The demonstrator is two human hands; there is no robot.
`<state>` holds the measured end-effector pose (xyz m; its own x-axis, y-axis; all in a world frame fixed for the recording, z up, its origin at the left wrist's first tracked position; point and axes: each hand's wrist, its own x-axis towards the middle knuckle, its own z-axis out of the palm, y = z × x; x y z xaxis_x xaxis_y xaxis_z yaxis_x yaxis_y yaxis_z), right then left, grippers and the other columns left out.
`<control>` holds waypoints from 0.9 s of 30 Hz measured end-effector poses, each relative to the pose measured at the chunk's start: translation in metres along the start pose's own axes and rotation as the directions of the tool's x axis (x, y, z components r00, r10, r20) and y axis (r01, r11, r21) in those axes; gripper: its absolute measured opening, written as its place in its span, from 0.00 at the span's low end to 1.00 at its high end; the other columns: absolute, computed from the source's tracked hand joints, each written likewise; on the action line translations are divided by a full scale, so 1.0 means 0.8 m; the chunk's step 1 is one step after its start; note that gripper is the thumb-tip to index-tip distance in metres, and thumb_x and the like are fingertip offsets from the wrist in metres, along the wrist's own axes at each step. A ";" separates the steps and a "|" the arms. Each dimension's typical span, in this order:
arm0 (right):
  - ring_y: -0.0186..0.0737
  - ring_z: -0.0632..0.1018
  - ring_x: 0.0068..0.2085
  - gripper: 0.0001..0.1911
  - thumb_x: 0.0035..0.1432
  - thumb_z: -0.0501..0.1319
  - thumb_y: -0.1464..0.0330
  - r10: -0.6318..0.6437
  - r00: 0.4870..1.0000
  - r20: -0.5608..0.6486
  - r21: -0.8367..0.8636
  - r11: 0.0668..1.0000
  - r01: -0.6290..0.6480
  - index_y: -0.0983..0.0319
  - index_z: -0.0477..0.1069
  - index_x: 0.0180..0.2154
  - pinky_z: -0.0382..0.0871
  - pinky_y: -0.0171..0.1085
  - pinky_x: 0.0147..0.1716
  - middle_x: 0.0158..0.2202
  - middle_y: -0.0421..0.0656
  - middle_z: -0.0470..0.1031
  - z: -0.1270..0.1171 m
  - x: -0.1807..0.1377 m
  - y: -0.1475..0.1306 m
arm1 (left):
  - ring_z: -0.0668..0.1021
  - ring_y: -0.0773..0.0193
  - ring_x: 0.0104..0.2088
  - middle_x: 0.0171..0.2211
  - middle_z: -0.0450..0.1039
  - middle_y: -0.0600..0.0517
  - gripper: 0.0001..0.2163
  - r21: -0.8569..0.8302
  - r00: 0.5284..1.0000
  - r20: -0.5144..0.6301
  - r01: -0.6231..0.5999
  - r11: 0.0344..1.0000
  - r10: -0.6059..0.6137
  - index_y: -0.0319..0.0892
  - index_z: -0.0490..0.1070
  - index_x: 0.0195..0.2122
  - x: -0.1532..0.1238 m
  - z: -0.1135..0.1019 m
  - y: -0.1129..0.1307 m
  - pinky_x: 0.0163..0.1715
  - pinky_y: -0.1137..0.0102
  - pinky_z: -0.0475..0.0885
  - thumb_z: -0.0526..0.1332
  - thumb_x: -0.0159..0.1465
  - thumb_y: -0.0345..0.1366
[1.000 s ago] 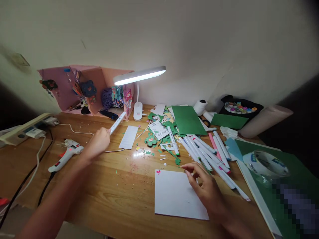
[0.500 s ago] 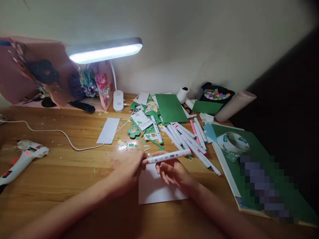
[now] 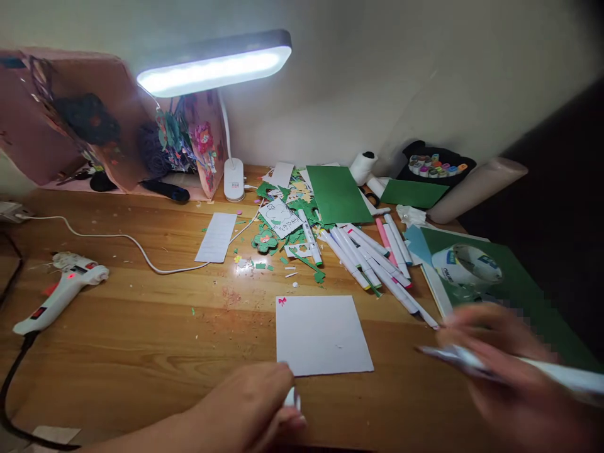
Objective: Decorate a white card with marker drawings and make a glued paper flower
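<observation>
My right hand (image 3: 504, 365), smeared by motion, grips a white marker (image 3: 561, 375) whose dark tip points left. Close to the front of the table, my left hand (image 3: 257, 399) is closed around a small white piece (image 3: 292, 397) that looks like the marker's cap; most of it is hidden by the fingers. Just beyond the left hand lies a white sheet of paper (image 3: 325, 336), with a small red bow drawn in its upper left corner. Several more white markers (image 3: 372, 258) lie in a loose heap behind the sheet.
A glue gun (image 3: 63, 292) with a red light lies at the left. Green paper scraps (image 3: 302, 214) and a green sheet (image 3: 338, 194) cover the back middle, right of the lit lamp (image 3: 217, 66). A tape roll (image 3: 465, 264) rests on a green board at the right.
My hands have parted: the right swung to the right with the marker, the left came down nearer me. The marker's tip is bared, and the sheet with the bow is uncovered.
</observation>
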<state>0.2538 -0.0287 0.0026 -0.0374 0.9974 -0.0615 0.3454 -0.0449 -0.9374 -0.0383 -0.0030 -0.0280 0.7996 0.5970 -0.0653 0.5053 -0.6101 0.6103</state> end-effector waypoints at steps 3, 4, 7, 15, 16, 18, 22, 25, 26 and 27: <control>0.39 0.71 0.24 0.13 0.56 0.58 0.61 0.065 0.995 -0.069 -0.002 0.998 -0.066 0.54 0.66 0.44 0.61 0.34 0.19 0.24 0.39 0.69 0.036 0.048 0.002 | 0.77 0.58 0.41 0.46 0.73 0.41 0.09 0.353 0.986 -0.161 0.012 0.935 0.048 0.34 0.71 0.39 0.030 0.013 0.010 0.40 0.69 0.73 0.59 0.63 0.36; 0.40 0.73 0.30 0.13 0.54 0.60 0.61 0.027 0.998 -0.054 0.023 0.999 -0.026 0.55 0.66 0.43 0.65 0.34 0.24 0.30 0.41 0.72 0.055 0.064 0.000 | 0.76 0.54 0.44 0.48 0.71 0.37 0.13 0.472 0.970 -0.226 0.027 0.881 0.091 0.30 0.71 0.42 0.043 0.024 0.015 0.43 0.67 0.72 0.60 0.61 0.36; 0.41 0.73 0.40 0.10 0.51 0.62 0.64 -0.092 0.995 0.023 0.078 0.993 0.090 0.58 0.69 0.37 0.68 0.36 0.36 0.37 0.42 0.72 0.105 0.104 -0.004 | 0.74 0.47 0.49 0.48 0.71 0.33 0.17 0.661 0.946 -0.317 0.168 0.732 0.069 0.27 0.71 0.45 0.081 0.060 0.032 0.46 0.62 0.72 0.60 0.61 0.37; 0.32 0.64 0.23 0.12 0.52 0.62 0.63 -0.096 0.995 -0.026 0.026 0.995 0.097 0.60 0.60 0.26 0.57 0.31 0.21 0.22 0.34 0.63 0.143 0.128 0.036 | 0.78 0.46 0.42 0.42 0.74 0.31 0.13 0.837 0.951 -0.291 0.308 0.452 -0.109 0.27 0.73 0.42 0.101 0.074 0.043 0.31 0.66 0.77 0.55 0.58 0.23; 0.31 0.64 0.23 0.12 0.53 0.62 0.64 -0.092 0.995 -0.032 0.020 0.995 0.093 0.60 0.60 0.25 0.57 0.31 0.21 0.21 0.34 0.62 0.145 0.128 0.040 | 0.79 0.47 0.41 0.42 0.74 0.31 0.12 0.842 0.955 -0.282 0.293 0.454 -0.093 0.27 0.73 0.41 0.099 0.071 0.041 0.31 0.67 0.76 0.54 0.59 0.23; 0.31 0.64 0.23 0.12 0.53 0.61 0.65 -0.098 0.995 -0.029 0.030 0.995 0.099 0.60 0.59 0.25 0.57 0.31 0.21 0.21 0.34 0.62 0.149 0.127 0.043 | 0.79 0.48 0.41 0.41 0.75 0.31 0.11 0.838 0.962 -0.265 0.263 0.477 -0.064 0.26 0.73 0.40 0.095 0.066 0.035 0.31 0.68 0.76 0.53 0.59 0.23; 0.31 0.65 0.23 0.13 0.52 0.62 0.64 -0.085 0.995 -0.042 0.027 0.996 0.087 0.60 0.60 0.24 0.57 0.31 0.22 0.21 0.34 0.62 0.155 0.126 0.037 | 0.79 0.50 0.40 0.40 0.75 0.30 0.09 0.820 0.964 -0.261 0.190 0.540 0.057 0.27 0.72 0.37 0.085 0.060 0.021 0.30 0.70 0.76 0.53 0.60 0.25; 0.31 0.63 0.22 0.15 0.52 0.62 0.62 -0.064 0.997 -0.047 -0.034 0.997 0.063 0.60 0.59 0.22 0.56 0.32 0.22 0.19 0.34 0.62 0.156 0.126 0.034 | 0.79 0.50 0.41 0.40 0.75 0.29 0.10 0.814 0.953 -0.271 0.154 0.559 0.132 0.28 0.71 0.34 0.077 0.058 0.014 0.30 0.70 0.76 0.52 0.62 0.28; 0.30 0.63 0.21 0.16 0.52 0.62 0.62 -0.063 0.997 -0.050 -0.054 0.997 0.061 0.60 0.58 0.21 0.56 0.32 0.22 0.19 0.34 0.61 0.156 0.126 0.034 | 0.79 0.49 0.41 0.40 0.74 0.30 0.10 0.822 0.951 -0.269 0.145 0.551 0.150 0.28 0.71 0.34 0.076 0.058 0.013 0.31 0.70 0.76 0.52 0.63 0.29; 0.30 0.62 0.21 0.16 0.53 0.62 0.63 -0.064 0.997 -0.053 -0.074 0.995 0.060 0.60 0.58 0.21 0.56 0.32 0.22 0.19 0.34 0.61 0.155 0.126 0.034 | 0.78 0.49 0.42 0.40 0.75 0.30 0.10 0.834 0.951 -0.260 0.133 0.535 0.169 0.29 0.70 0.34 0.074 0.059 0.012 0.32 0.70 0.76 0.51 0.63 0.28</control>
<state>0.1431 0.0633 -0.0720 -0.0096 0.9998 0.0172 0.4109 0.0196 -0.9115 0.0292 0.0021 -0.0632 0.7611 0.6001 0.2460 0.6475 -0.6816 -0.3408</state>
